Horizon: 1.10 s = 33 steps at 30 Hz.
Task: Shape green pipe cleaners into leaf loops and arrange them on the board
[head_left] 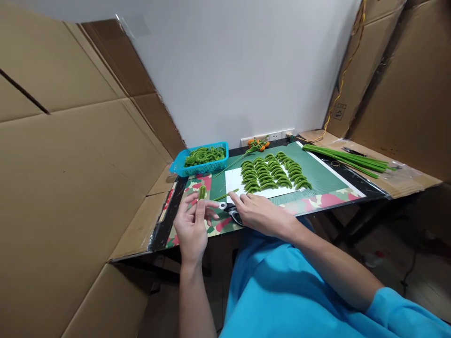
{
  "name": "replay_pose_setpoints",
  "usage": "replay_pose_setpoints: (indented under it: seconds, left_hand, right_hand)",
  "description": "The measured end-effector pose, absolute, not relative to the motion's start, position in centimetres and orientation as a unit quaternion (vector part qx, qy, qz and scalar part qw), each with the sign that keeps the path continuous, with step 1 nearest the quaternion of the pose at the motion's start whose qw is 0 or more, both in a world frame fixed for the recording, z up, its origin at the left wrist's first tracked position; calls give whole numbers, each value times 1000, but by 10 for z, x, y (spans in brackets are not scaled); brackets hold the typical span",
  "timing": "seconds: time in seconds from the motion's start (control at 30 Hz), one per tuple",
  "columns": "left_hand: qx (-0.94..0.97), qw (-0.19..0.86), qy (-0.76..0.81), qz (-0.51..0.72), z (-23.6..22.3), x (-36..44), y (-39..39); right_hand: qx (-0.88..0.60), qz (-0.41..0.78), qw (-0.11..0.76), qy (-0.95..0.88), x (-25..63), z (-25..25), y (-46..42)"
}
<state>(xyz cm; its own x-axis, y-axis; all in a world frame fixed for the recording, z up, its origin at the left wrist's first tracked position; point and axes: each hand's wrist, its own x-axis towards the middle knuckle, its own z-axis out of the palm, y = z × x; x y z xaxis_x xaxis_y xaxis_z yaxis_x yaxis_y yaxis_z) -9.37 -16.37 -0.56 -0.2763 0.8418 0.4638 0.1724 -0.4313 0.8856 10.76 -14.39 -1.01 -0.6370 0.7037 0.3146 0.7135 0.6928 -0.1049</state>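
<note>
My left hand [193,220] pinches a short piece of green pipe cleaner [202,192] upright between thumb and fingers, the other fingers loosely curled. On the mat, a straight green pipe cleaner [221,196] lies under the fingertips of my right hand [255,211]. Its index finger reaches forward onto the stem and the rest bend inward; the thumb is hidden. A black-handled cutting tool [233,215] with a silver round joint lies between the hands, partly covered by the right. Beyond, bent green pipe cleaner pieces [268,172] are lined up in several columns on a white sheet [232,180].
A blue basket [176,167] of coiled green pieces stands at the back left. Orange flowers [259,144] with green stems lie near the wall sockets [275,136]. Long green pipe cleaners [347,158] are bundled at the right. Cardboard walls [81,155] flank the table.
</note>
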Motion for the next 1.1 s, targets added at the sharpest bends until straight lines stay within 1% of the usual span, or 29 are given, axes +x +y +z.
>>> replay_pose_setpoints:
  seconds: [0.07,0.13,0.23,0.3,0.4,0.47,0.57,0.63,0.77,0.93,1.1]
  left_hand:
    - [540,242,475,652,-2,-91,-164]
    - [544,225,479,652,1,-89,-162]
    - [566,197,478,642,3,-85,-154]
    - [580,173,477,637,6,-83,-147]
    - [563,116,465,673,12,-79,-141]
    - [550,105,454,693,17,-77,-141]
    - [581,131,447,668,21,-74,-143]
    - [605,145,454,638,21,-71,-142]
    - [629,161,465,602,17,-64,-132]
    - [650,199,469,564,11,-57,-116]
    - [687,201,475,512,5,-53,-112]
  right_hand:
    - [-392,38,214,-894,120,-10,-152]
    - [-388,118,269,-874,132,-12,-157]
    - [-399,242,383,-797,137,-22,-162]
    - [-422,304,463,-718,132,-32,-161]
    - [-419,366,528,-641,123,-42,-156]
    - [-376,452,554,-589,122,-41,-153]
    - [-270,579,567,-520,125,-31,-157]
    - [-203,617,560,-514,125,-25,-164]
    - [-88,704,510,-486,114,-28,-177]
    - [-42,768,473,-430,101,-39,-183]
    - [-27,779,459,-426,98,-40,-184]
